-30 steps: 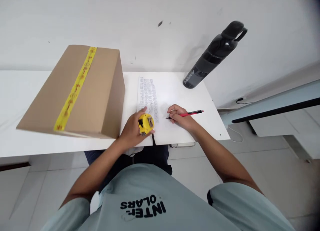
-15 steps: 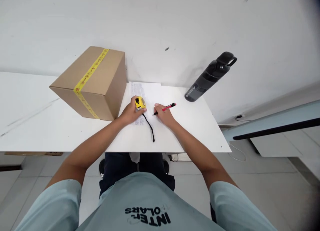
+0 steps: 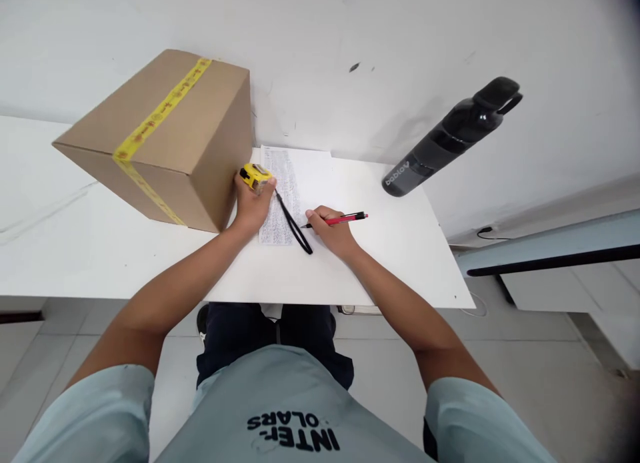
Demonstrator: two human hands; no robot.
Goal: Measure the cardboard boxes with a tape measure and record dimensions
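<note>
In my left hand [image 3: 251, 203] is a yellow and black tape measure [image 3: 256, 177], its black wrist strap [image 3: 293, 224] trailing over a sheet of paper [image 3: 280, 196] covered in handwriting. That hand is close beside the right face of a taped cardboard box [image 3: 150, 123]; whether they touch I cannot tell. My right hand [image 3: 333, 231] grips a red and black pen [image 3: 347, 218], tip pointing left and down near the strap and the right part of the paper.
A black bottle [image 3: 445, 143] stands at the back right of the white table [image 3: 400, 249], near the wall. The table's front edge runs just before my body. A cable with a black plug [image 3: 484, 231] is at the wall on the right.
My left hand has moved left and away from me with the tape measure, towards the box, uncovering more handwriting. The strap has shifted with it. My right hand still holds the pen.
</note>
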